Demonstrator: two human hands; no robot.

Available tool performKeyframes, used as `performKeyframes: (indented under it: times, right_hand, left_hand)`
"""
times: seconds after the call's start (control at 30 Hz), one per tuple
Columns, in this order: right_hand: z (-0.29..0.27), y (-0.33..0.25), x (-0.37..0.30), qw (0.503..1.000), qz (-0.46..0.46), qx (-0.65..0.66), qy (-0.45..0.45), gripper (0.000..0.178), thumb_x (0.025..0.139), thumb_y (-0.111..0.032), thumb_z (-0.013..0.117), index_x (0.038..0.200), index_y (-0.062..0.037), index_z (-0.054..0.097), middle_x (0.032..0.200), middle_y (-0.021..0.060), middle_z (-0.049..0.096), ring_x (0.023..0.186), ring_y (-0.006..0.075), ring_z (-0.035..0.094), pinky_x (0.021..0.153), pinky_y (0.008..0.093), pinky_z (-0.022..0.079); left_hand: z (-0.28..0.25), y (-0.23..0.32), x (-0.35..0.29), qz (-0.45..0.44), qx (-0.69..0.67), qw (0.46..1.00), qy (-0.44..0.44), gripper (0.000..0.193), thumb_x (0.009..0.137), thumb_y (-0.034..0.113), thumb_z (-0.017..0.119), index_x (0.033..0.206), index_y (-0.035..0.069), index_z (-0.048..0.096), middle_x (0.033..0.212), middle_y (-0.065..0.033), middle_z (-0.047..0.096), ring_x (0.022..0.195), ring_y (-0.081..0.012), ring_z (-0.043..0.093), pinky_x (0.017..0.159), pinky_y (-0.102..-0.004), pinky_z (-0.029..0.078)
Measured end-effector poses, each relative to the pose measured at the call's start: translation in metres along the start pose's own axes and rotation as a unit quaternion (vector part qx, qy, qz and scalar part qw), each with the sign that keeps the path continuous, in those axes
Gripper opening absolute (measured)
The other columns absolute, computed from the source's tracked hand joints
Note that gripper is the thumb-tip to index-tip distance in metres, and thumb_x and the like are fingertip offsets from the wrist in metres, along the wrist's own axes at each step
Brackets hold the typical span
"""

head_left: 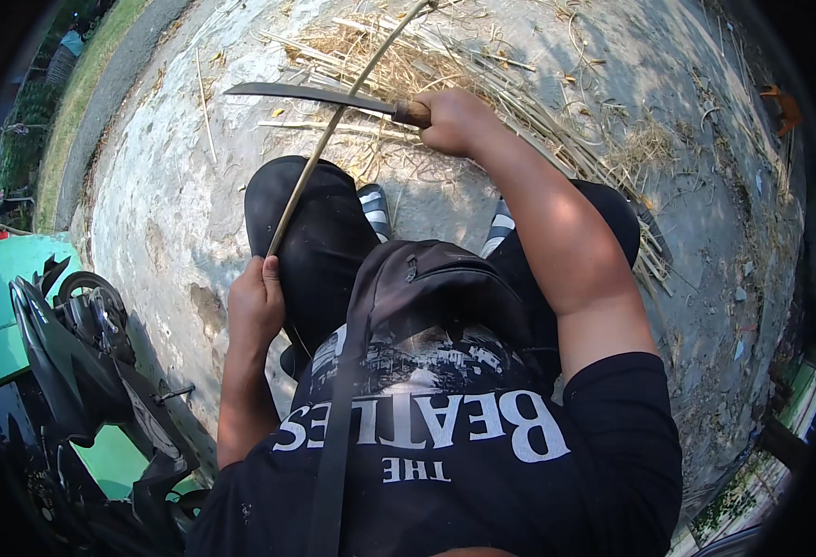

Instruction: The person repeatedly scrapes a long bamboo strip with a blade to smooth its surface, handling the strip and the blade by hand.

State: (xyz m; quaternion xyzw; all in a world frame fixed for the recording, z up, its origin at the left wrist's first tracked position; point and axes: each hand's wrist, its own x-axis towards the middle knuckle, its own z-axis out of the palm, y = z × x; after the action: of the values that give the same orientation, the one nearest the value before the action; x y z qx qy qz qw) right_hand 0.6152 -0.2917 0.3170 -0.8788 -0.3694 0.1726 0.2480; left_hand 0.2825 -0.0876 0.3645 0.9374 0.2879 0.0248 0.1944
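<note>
My left hand is closed round the lower part of a long thin stick, thumb lying along it. From there the stick slants up past my left knee toward the top of the view. My right hand grips the wooden handle of a machete, whose dark blade points left. The blade crosses the stick beyond my knees and appears to touch it; how deep the edge sits cannot be made out.
Pale split strips and shavings lie heaped on the rough concrete ground ahead and to the right. A dark motorcycle stands close on my left. A black bag hangs across my front, between my bent knees.
</note>
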Motion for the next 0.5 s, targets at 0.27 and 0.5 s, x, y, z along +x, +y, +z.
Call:
performKeyframes:
  times: [0.27, 0.5]
  right_hand:
    - [-0.018, -0.025, -0.017, 0.999, -0.015, -0.031, -0.001, 0.025, 0.079, -0.017, 0.066, 0.104, -0.0136, 0.070, 0.100, 0.0162, 0.073, 0.099, 0.0362, 0.070, 0.087, 0.0476, 0.056]
    - [-0.002, 0.008, 0.002, 0.998, 0.055, 0.036, 0.016, 0.021, 0.079, -0.018, 0.065, 0.098, -0.0127, 0.070, 0.096, 0.0185, 0.073, 0.097, 0.0376, 0.070, 0.087, 0.0475, 0.055]
  left_hand:
    - [-0.007, -0.014, 0.006, -0.006, -0.022, 0.999, -0.046, 0.049, 0.111, 0.038, 0.044, 0.085, -0.001, 0.055, 0.071, -0.0247, 0.058, 0.066, -0.0463, 0.057, 0.061, -0.0503, 0.043]
    - [-0.010, -0.018, 0.011, -0.002, -0.057, 0.996, -0.067, 0.049, 0.112, 0.038, 0.043, 0.085, -0.002, 0.054, 0.068, -0.0204, 0.055, 0.060, -0.0349, 0.053, 0.060, -0.0453, 0.043]
